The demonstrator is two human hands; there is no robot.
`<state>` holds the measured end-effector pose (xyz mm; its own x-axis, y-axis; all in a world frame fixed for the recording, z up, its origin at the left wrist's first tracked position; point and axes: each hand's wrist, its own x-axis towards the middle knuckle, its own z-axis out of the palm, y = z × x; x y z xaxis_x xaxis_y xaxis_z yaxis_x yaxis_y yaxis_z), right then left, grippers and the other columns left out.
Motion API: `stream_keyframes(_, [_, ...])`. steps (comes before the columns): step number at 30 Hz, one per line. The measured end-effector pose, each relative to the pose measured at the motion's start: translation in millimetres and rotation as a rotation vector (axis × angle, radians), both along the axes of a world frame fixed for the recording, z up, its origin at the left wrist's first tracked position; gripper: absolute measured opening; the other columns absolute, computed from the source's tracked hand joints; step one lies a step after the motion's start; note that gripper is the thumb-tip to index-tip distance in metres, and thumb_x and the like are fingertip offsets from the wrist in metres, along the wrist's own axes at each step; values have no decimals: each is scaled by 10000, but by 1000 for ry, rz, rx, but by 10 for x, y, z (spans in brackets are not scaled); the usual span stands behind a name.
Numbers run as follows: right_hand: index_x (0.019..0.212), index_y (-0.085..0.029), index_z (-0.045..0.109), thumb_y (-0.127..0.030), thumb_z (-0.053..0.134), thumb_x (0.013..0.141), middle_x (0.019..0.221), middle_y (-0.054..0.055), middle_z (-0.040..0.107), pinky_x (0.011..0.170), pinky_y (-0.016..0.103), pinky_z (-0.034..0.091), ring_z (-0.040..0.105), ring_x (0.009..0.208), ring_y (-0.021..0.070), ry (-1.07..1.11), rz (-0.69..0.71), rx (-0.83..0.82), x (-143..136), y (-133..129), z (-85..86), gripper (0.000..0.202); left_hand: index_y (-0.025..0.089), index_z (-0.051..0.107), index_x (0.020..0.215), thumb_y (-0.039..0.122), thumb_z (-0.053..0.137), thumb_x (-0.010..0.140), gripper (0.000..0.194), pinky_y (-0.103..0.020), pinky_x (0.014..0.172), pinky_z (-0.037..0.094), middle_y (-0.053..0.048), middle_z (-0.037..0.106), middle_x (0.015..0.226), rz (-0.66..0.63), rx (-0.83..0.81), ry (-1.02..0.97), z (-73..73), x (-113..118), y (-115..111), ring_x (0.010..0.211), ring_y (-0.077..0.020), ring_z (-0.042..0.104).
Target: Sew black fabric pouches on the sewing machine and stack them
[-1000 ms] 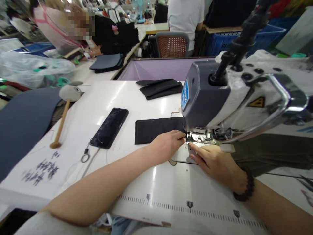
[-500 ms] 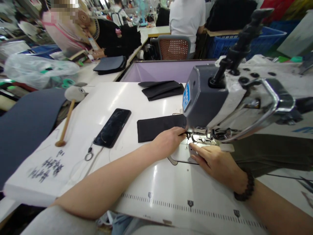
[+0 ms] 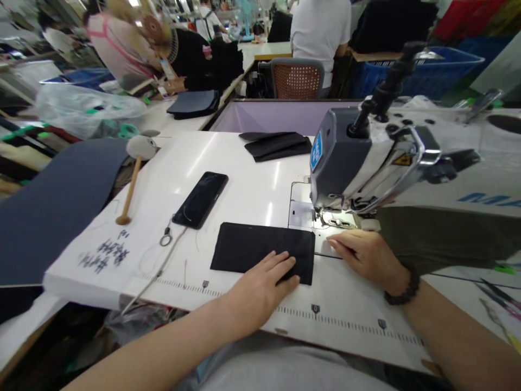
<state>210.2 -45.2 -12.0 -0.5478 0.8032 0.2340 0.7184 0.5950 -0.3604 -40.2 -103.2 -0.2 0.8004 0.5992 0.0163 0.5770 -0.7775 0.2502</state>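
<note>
My left hand (image 3: pixel 264 288) lies on a black rectangular fabric piece (image 3: pixel 248 247), fingers spread flat over its right part. The piece rests on the white sewing table in front of the needle plate. Beside that plate, my right hand (image 3: pixel 368 255) has thumb and forefinger drawn together; whatever may be between them is too small to make out. A dark bracelet circles that wrist. Just above the right fingertips is the sewing machine head (image 3: pixel 340 157), its presser foot (image 3: pixel 319 213) over the metal plate, with no fabric seen under it.
A phone (image 3: pixel 201 200) with a ring strap and a wooden-handled mallet (image 3: pixel 132 190) lie to the left. Folded black pieces (image 3: pixel 279 145) are at the back. Dark olive fabric (image 3: pixel 439 239) lies under the machine arm, scissors (image 3: pixel 499 296) at far right. Co-workers sit beyond.
The black fabric piece has come out from beside the needle, toward me and left, with my left hand on it. My right hand has shifted slightly right, its fingers drawn closer together.
</note>
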Motion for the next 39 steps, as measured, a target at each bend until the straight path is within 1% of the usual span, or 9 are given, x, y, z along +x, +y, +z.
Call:
stream_keyframes(7, [726,-159,623,-296,368,885,658,47,616,584,245,379,532,608,133,3,6,-13,-22,-35,3,330,141,529,1143,144,416,865,300,-451,1000,323,-154,454,1265,4,-2,24,-30,3,20,1215,-262,371])
stream_keyframes(11, [733,-152,621,-294,378,884,650,42,607,586,241,376,528,606,130,-4,9,-17,-15,-46,-5,319,127,504,1164,142,401,867,314,-443,985,343,-143,442,1272,-1,36,62,51,7,-4,1198,-262,386])
stream_keyframes(16, [766,-156,625,-292,371,890,673,39,612,612,243,382,533,628,130,-4,30,-22,-32,-48,-18,313,110,473,1183,69,439,807,380,-336,678,510,-133,540,1048,126,92,238,239,29,5,844,-219,583])
stream_keyframes(20, [745,-163,617,-287,361,894,661,35,603,605,244,378,527,625,128,-6,51,-33,-43,-44,-23,321,131,541,1091,12,398,783,360,-265,598,498,-84,564,934,187,102,307,195,53,421,732,-177,601])
stream_keyframes(25, [748,-175,610,-284,350,898,625,21,585,569,240,369,516,590,123,5,35,-13,-36,-40,-22,319,24,401,1216,-2,360,802,417,-397,927,385,-225,405,1270,377,252,229,54,22,983,1178,-276,410])
stream_keyframes(28, [772,-175,611,-264,346,899,624,22,586,569,239,367,520,591,125,-27,28,35,-36,-53,0,307,61,398,1223,94,388,843,382,-453,935,378,-227,338,1328,320,296,114,-53,18,839,1209,-297,368])
stream_keyframes(31, [778,-165,606,-255,379,884,643,36,592,587,258,367,531,613,143,-144,-12,169,13,-81,94,267,126,477,1155,69,379,838,337,-453,949,381,-167,428,1278,211,275,-3,-177,19,478,1192,-254,401])
stream_keyframes(34, [760,-172,592,-242,434,856,678,38,593,596,271,370,542,646,159,-278,-167,206,194,-118,282,197,139,534,1082,80,363,849,296,-457,959,380,-137,502,1196,141,267,-181,-253,-9,238,1141,-226,454])
stream_keyframes(39, [761,-198,594,-197,455,829,739,19,581,587,266,390,546,672,152,-350,-426,135,637,-221,532,155,133,574,1005,84,354,853,272,-439,925,426,-116,563,1098,95,271,-314,-236,-18,253,1037,-203,520])
